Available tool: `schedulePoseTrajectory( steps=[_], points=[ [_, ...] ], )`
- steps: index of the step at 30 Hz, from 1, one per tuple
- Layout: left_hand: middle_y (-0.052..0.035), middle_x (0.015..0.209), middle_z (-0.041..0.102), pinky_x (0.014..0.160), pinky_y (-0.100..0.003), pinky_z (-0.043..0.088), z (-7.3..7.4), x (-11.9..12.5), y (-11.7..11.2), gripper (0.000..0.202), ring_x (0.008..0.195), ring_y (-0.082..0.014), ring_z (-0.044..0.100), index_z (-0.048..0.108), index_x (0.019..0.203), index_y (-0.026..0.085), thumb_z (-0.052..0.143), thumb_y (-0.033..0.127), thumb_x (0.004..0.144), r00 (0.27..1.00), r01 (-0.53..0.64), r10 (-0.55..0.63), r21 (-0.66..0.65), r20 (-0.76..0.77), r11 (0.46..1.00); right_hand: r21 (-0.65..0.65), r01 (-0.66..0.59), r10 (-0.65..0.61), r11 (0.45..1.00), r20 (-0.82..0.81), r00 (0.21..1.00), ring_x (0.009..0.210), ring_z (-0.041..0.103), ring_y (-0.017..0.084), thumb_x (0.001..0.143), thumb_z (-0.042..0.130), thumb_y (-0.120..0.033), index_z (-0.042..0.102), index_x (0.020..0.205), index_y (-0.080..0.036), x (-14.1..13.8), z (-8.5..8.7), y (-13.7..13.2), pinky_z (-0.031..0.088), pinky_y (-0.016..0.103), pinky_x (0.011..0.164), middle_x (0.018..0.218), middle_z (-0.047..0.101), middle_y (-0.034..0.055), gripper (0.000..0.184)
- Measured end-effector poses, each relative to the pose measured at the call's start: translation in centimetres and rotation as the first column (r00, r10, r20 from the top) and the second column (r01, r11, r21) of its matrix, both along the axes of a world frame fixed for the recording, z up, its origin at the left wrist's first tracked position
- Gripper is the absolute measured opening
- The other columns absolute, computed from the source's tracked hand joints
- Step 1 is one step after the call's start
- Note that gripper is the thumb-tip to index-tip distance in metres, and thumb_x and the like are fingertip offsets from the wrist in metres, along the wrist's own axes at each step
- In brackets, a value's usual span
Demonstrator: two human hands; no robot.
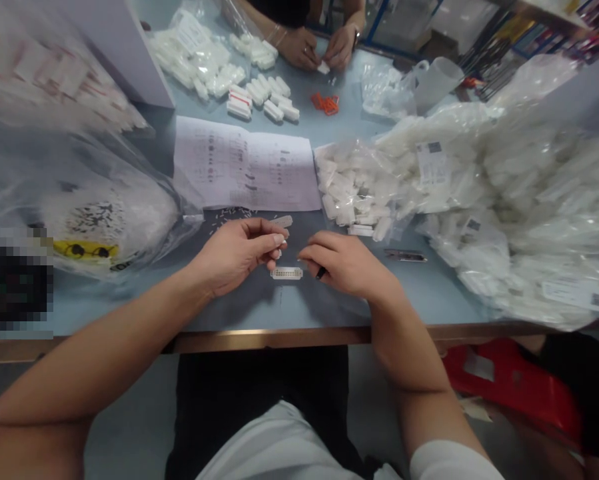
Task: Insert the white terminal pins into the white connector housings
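The white connector (286,273) lies flat on the blue-grey table (259,313), right below my two hands and touching neither. My left hand (234,257) sits just above it, its fingers pressed together on a small white bit (279,244) at the tips, too small for me to make out. My right hand (346,263) is just beside it, fingers curled close together, with a small black thing (320,272) at the fingertips; I can't tell whether they're pinching it. A flat grey strip (282,221) lies just past my left fingertips, near a scatter of loose pins (232,217) along the edge of a printed sheet (244,163). To my right are a metal tool (405,255) and heaped plastic bags of white parts (479,200). Across the table, a co-worker's hands (302,48) are over a small white piece (323,67), near orange clips (325,103).
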State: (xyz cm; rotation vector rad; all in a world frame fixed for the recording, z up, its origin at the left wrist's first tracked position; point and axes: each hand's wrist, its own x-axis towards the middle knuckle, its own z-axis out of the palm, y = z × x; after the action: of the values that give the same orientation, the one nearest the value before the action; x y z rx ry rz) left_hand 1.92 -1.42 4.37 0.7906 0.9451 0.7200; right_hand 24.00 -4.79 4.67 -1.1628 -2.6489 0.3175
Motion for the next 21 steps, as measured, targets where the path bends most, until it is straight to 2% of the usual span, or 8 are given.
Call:
schedulePoseTrajectory(
  steps=[3, 6, 13, 21],
  points=[
    [-0.0051, 0.073, 0.068, 0.05, -0.02, 0.05, 0.03, -0.03, 0.12, 0.004, 0.063, -0.0107, 0.061, 0.07, 0.079, 0.012, 0.074, 0.012, 0.077, 1.0, -0.013, 0.013, 0.01, 0.0, 1.0, -0.127, -0.04, 0.058, 0.991, 0.144, 0.988, 0.08, 0.055, 0.015, 0.085, 0.057, -0.009, 0.069, 0.095, -0.018, -0.15, 0.64, 0.02, 0.032, 0.027, 0.062, 0.091, 0.065, 0.0038, 0.019],
    [-0.0042, 0.071, 0.067, 0.05, -0.02, 0.049, 0.15, 0.06, 0.1, 0.004, 0.06, -0.0098, 0.06, 0.07, 0.08, 0.011, 0.074, 0.011, 0.077, 1.0, -0.002, 0.002, 0.008, 0.0, 1.0, -0.165, -0.036, 0.07, 0.986, 0.207, 0.976, 0.084, 0.056, 0.017, 0.086, 0.058, -0.01, 0.07, 0.097, -0.017, -0.58, 0.88, -0.05, 0.031, 0.028, 0.063, 0.094, 0.066, 0.0052, 0.018],
    [-0.0033, 0.07, 0.066, 0.05, -0.021, 0.049, 0.4, 0.05, -0.01, 0.004, 0.057, -0.009, 0.059, 0.069, 0.079, 0.011, 0.073, 0.01, 0.078, 1.0, 0.005, -0.005, 0.021, 0.007, 1.0, -0.139, -0.048, 0.084, 0.989, 0.27, 0.959, 0.085, 0.056, 0.018, 0.09, 0.059, -0.014, 0.071, 0.099, -0.017, -0.87, 0.65, -0.21, 0.03, 0.029, 0.063, 0.095, 0.066, 0.0059, 0.015],
    [-0.0034, 0.071, 0.066, 0.05, -0.02, 0.049, 0.24, 0.0, 0.12, 0.004, 0.058, -0.0093, 0.06, 0.069, 0.079, 0.012, 0.072, 0.01, 0.079, 1.0, 0.007, -0.007, 0.031, -0.003, 0.999, -0.115, -0.064, 0.089, 0.991, 0.227, 0.97, 0.084, 0.057, 0.017, 0.093, 0.055, -0.015, 0.072, 0.1, -0.019, -0.72, 0.47, -0.35, 0.03, 0.029, 0.063, 0.091, 0.066, 0.0054, 0.019]
  ],
)
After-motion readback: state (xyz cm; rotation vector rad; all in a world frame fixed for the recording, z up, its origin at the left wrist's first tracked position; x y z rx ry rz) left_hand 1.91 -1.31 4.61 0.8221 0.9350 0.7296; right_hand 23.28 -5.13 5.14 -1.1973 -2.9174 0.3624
